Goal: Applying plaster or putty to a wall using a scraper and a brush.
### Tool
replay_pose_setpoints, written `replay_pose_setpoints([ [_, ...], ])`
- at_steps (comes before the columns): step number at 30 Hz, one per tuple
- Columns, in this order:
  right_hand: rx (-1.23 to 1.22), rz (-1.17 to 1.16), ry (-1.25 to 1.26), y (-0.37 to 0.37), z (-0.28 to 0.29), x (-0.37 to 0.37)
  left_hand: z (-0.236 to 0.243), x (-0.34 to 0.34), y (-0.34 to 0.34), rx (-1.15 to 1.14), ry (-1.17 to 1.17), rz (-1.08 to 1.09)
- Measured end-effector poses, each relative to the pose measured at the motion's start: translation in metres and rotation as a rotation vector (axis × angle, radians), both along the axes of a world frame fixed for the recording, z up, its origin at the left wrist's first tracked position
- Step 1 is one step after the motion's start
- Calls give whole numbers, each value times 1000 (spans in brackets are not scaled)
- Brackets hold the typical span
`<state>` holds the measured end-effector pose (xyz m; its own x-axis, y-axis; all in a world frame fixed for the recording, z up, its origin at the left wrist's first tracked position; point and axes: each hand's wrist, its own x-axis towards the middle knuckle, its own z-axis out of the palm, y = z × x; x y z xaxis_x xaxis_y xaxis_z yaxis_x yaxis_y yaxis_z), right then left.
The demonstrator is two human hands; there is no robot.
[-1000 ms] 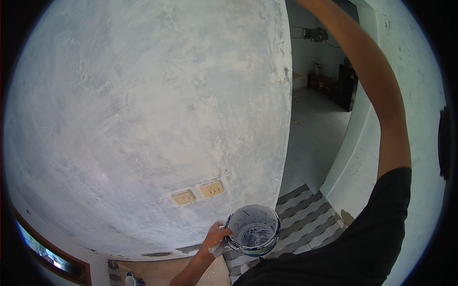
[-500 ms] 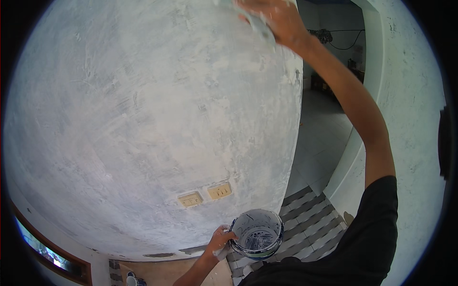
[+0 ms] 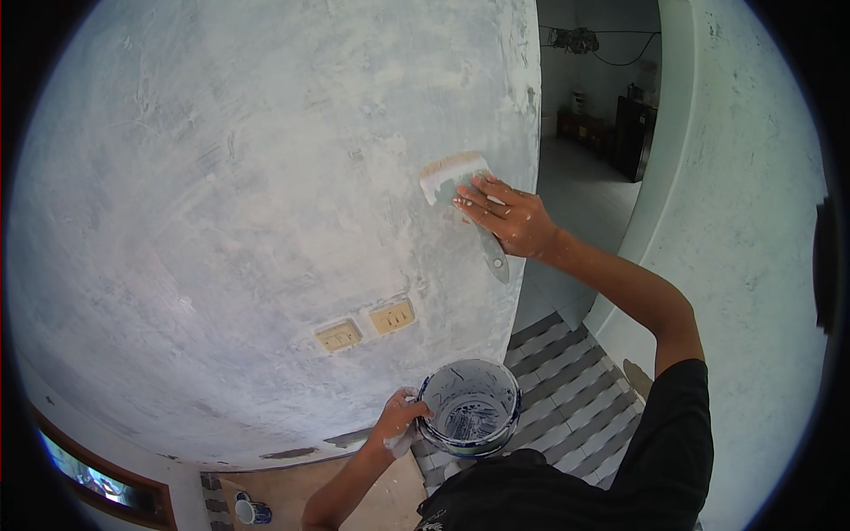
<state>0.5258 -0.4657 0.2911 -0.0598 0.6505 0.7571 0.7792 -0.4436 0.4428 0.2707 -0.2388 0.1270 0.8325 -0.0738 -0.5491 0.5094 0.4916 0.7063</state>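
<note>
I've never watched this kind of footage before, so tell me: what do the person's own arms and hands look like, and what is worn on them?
Both arms are bare, with no gloves, watch or rings visible. The right hand is flecked with pale splatter on the fingers and knuckles. The left hand shows similar white smears. A black short sleeve covers the right upper arm, part of a black shirt at the lower edge.

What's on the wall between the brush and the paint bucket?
In the head view, two tan switch plates sit lower left of the stretch between the brush in the right hand and the bucket in the left hand; the rest is bare patchy wall.
</note>
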Motion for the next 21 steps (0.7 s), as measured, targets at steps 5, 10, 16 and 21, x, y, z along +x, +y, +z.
replay_pose_setpoints([
  [5, -81, -15, 100, -1, -10, -8, 7, -5, -3, 17, 4, 3],
  [10, -82, 48, 844, 4, 16, -14, 10, -14, -7, 9, 38, 65],
  [16, 56, 51, 1163, 29, 46, 53, 21, -20, -14, 32, 1, 98],
  [21, 84, 22, 1036, 35, 68, 66, 22, -28, -11, 16, 34, 145],
])
